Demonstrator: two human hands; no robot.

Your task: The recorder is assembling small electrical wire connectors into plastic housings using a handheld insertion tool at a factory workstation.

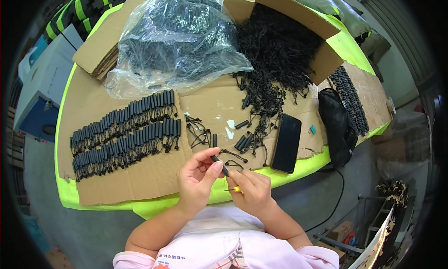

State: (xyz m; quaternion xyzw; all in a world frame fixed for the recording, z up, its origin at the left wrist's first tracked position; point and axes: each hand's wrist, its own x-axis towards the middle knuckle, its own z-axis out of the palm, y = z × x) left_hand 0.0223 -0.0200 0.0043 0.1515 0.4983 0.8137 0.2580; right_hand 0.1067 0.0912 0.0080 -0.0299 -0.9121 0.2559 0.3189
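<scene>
Between the thumb and fingers of my left hand (198, 178) is a short black tube (219, 165), tilted down to the right. My right hand (253, 188) pinches around the tube's lower end. It also has a yellow-handled tool (238, 189) with a thin metal tip tucked in its fingers, the tip pointing left. Just beyond my hands, another black tube (215, 139) lies on the cardboard. Loose black cord loops (233, 158) lie near it. What my right fingertips do at the tube's end is partly hidden.
Two rows of corded black tubes (126, 140) lie at left. A plastic bag (182, 35) and an open carton (326, 59) spilling black cords (275, 45) stand at the back. A phone (286, 144) and a black pouch (336, 129) lie at right, by the table's yellow-green edge.
</scene>
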